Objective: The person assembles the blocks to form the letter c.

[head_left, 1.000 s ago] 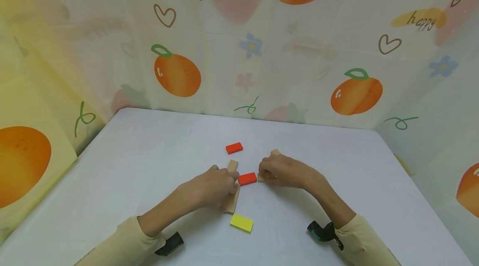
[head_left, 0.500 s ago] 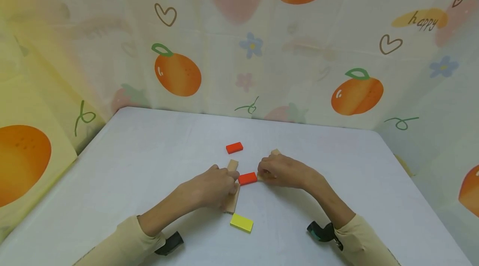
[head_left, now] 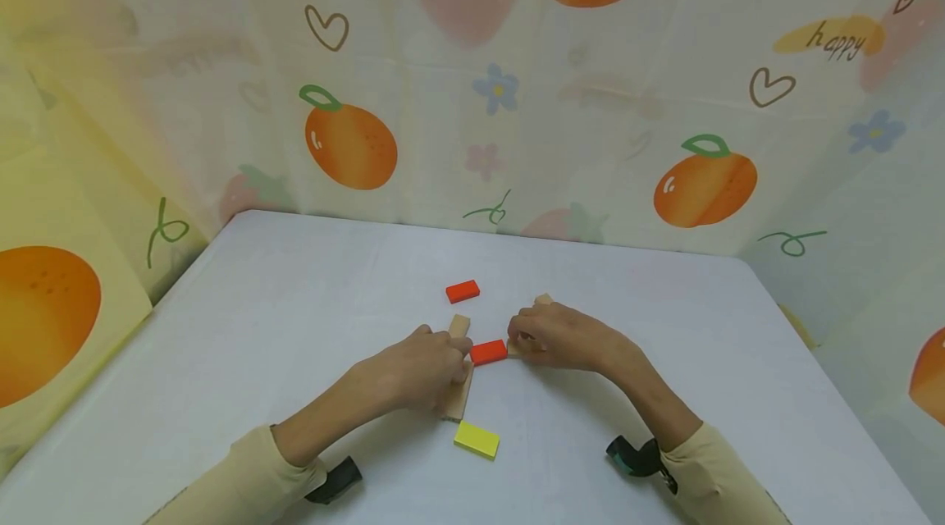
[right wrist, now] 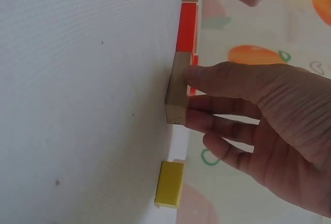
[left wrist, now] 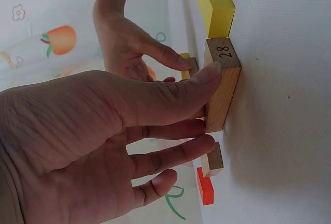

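Observation:
My left hand [head_left: 417, 369] pinches a plain wooden block [left wrist: 221, 100] marked 28 between thumb and fingers, low on the white table. A yellow block [head_left: 477, 440] lies against its near end. Further from me, a second wooden block [head_left: 459, 326] shows past my left knuckles. Between my hands lies a red block [head_left: 488, 353]. My right hand [head_left: 564, 336] pinches another wooden block [right wrist: 178, 81], whose end meets the red one in the right wrist view. Beyond that hand, part of a wooden block [head_left: 544, 299] shows; the rest is hidden.
Another red block [head_left: 463, 291] lies further back on the white table [head_left: 332, 279]. In the right wrist view, a yellow block [right wrist: 169, 184] lies beyond the right hand's block. A fruit-patterned cloth [head_left: 576, 115] hangs behind the table.
My right hand has slid its wooden block very slightly left, closing a thin gap to the red block. The left hand and the other blocks have stayed put.

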Demonstrator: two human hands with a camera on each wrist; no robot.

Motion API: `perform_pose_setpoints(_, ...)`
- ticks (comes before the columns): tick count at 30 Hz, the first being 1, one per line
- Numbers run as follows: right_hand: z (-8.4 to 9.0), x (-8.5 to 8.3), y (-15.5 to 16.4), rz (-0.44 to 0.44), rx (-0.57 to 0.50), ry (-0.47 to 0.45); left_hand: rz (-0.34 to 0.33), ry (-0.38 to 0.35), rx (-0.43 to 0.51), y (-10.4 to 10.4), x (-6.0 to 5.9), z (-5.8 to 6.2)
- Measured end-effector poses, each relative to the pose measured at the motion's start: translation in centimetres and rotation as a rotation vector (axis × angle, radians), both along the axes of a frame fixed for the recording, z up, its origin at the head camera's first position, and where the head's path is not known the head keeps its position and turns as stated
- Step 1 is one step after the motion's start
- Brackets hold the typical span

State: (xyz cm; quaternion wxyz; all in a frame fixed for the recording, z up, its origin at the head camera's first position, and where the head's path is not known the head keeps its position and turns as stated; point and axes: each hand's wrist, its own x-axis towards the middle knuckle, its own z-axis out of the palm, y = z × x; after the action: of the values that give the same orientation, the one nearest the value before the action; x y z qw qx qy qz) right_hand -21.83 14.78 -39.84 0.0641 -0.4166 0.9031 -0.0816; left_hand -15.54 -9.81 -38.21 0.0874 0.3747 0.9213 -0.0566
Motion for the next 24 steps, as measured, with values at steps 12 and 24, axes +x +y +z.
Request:
perform_pose_setpoints(12, 0.0, 0.2, 0.0, 0.003, -0.004, -0.01, 0.008, -0.016, 0.001, 0.1, -0.1, -0.1)
perform_pose_setpoints(24, 1.3, 0.2, 0.4, -0.056, -0.013, -0.063, 0.01, -0.018, 0.007, 0.0, 0.0, 0.0)
